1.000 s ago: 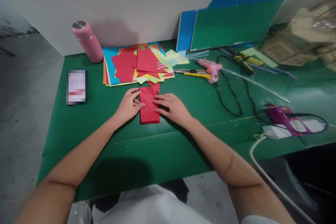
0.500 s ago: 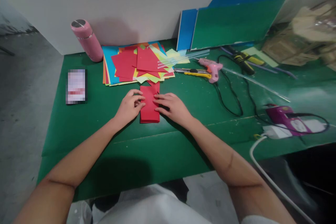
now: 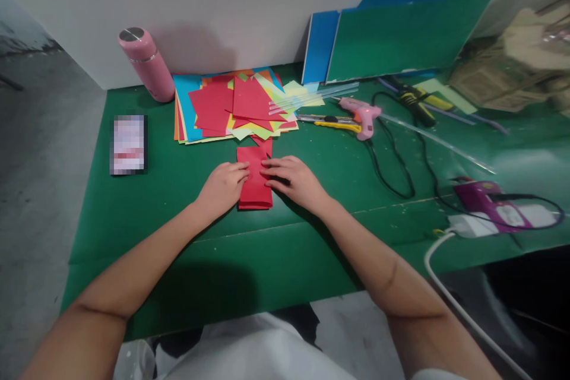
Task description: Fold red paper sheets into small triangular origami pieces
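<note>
A folded red paper (image 3: 257,181) lies flat on the green tabletop in front of me, its layers showing at the near edge. My left hand (image 3: 226,185) is closed at its left side, the fingertips pressed together on the top face and the thumb mostly hidden. From the right, my right hand (image 3: 294,181) grips the other long edge, with fingertips on the paper and slight gaps between the fingers. Just beyond, a small red paper piece (image 3: 264,143) sticks out from under the folded one.
Behind lies a stack of coloured paper (image 3: 209,110) with clear glue sticks (image 3: 316,98). To the right are a yellow utility knife (image 3: 338,123), a pink glue gun (image 3: 363,116), pliers (image 3: 418,104) and a purple plug-in device (image 3: 485,205). A pink bottle (image 3: 149,68) stands back left.
My left hand's fingers have slid right, further onto the red paper, and drawn together. My right hand stays at its edge. The view has shifted slightly.
</note>
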The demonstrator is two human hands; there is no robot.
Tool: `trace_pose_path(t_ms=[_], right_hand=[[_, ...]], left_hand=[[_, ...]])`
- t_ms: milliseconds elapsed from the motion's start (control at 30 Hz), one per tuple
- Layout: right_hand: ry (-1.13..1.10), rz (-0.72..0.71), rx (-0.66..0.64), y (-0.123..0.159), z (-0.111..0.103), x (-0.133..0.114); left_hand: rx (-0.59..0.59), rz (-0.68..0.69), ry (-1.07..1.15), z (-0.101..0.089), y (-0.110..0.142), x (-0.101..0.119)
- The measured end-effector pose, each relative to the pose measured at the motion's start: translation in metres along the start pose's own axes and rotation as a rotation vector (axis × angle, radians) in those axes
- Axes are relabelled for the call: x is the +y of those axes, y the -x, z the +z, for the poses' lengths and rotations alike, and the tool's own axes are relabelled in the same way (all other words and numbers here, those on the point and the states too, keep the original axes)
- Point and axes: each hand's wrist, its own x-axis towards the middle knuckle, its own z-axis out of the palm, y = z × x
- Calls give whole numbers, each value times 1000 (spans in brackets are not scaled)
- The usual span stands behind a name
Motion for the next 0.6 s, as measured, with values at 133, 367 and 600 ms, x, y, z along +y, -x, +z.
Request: trace_pose_path(t_ms=[133, 367, 600], right_hand=[[48, 35, -144, 4, -9, -9], [73, 41, -198, 10, -11, -15], [-21, 2, 12, 3, -2, -9]], left_hand=[[-35, 21, -80, -1, 0, 4], [-71, 30, -89, -3, -1, 3], [-201, 42, -142, -12, 2, 12]])
